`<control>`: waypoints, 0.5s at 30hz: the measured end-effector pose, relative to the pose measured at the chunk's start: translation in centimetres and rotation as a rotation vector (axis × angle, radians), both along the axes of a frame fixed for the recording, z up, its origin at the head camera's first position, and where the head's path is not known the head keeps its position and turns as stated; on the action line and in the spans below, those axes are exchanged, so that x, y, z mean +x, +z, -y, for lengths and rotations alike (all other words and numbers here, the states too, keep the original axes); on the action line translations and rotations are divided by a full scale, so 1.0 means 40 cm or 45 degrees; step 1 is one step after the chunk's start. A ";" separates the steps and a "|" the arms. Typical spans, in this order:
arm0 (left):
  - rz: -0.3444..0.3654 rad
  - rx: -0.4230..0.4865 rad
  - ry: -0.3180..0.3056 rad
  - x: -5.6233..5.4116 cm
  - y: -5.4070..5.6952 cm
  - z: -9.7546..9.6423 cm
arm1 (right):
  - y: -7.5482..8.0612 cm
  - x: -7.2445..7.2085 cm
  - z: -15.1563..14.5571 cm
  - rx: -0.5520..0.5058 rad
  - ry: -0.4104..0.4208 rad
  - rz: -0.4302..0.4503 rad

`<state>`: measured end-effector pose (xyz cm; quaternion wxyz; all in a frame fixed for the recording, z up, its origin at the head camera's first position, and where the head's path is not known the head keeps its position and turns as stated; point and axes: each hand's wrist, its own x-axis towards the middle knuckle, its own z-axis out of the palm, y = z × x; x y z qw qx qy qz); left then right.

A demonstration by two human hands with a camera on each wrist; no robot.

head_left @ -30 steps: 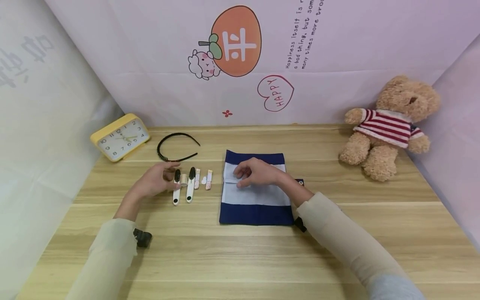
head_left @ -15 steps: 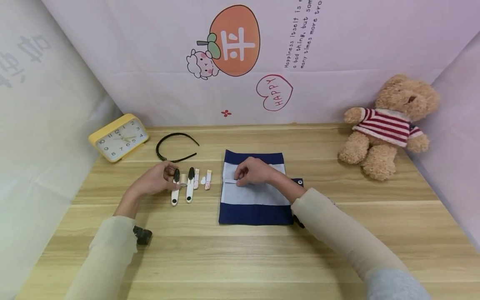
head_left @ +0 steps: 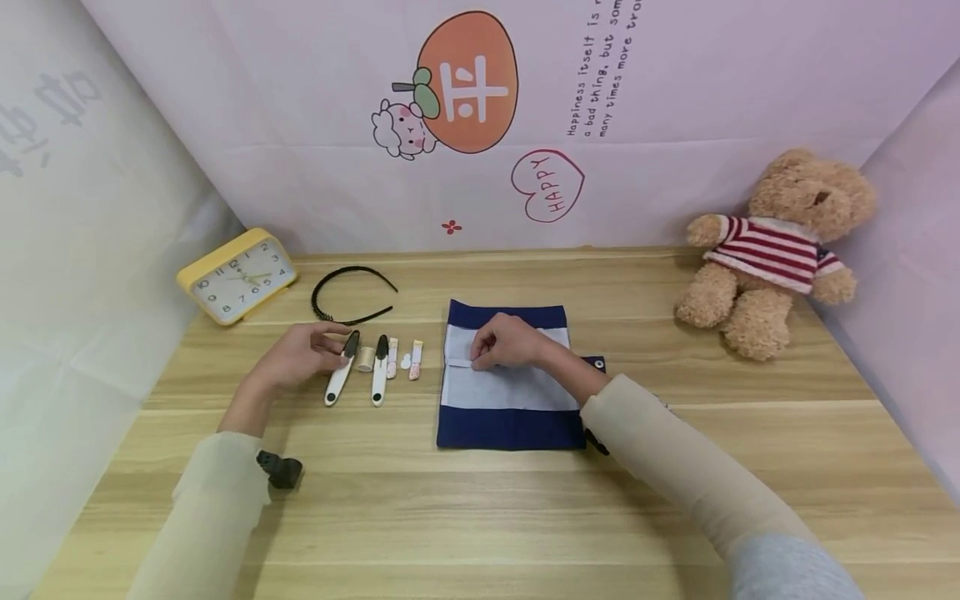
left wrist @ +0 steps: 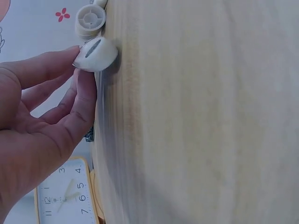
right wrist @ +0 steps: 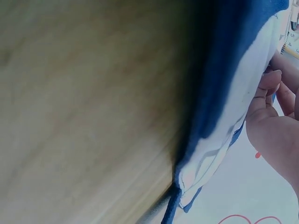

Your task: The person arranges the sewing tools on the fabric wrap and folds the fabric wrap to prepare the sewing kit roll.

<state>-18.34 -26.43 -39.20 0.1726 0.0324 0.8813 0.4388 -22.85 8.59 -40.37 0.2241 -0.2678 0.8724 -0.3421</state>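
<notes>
My left hand (head_left: pixel 296 357) pinches white thread snips (head_left: pixel 340 382) with a black tip, holding them tilted. In the left wrist view, thumb and fingers grip the snips (left wrist: pixel 103 56) close above the table. A thread spool (head_left: pixel 365 359) stands just right of them, then second snips (head_left: pixel 379 379) of the same kind. On a navy and pale-blue cloth pouch (head_left: pixel 510 429), my right hand (head_left: pixel 512 342) pinches the pale strip (head_left: pixel 457 363) along its inner pocket opening. The right wrist view has the fingers at the pale cloth (right wrist: pixel 238 98), fingertips partly hidden.
Two small pink-and-yellow patterned strips (head_left: pixel 416 360) lie between snips and pouch, with a little white piece (head_left: pixel 406 362). Behind are a black headband (head_left: pixel 318 304) and a yellow clock (head_left: pixel 243 279). A teddy bear (head_left: pixel 780 254) sits at the back right.
My left fingers have closed on the nearer snips, and their lower end has swung left, away from the spool. My right fingers have drawn together on the pouch's strip.
</notes>
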 end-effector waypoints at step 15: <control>0.025 0.179 0.119 -0.010 0.017 -0.016 | 0.004 -0.001 -0.005 0.011 0.052 0.015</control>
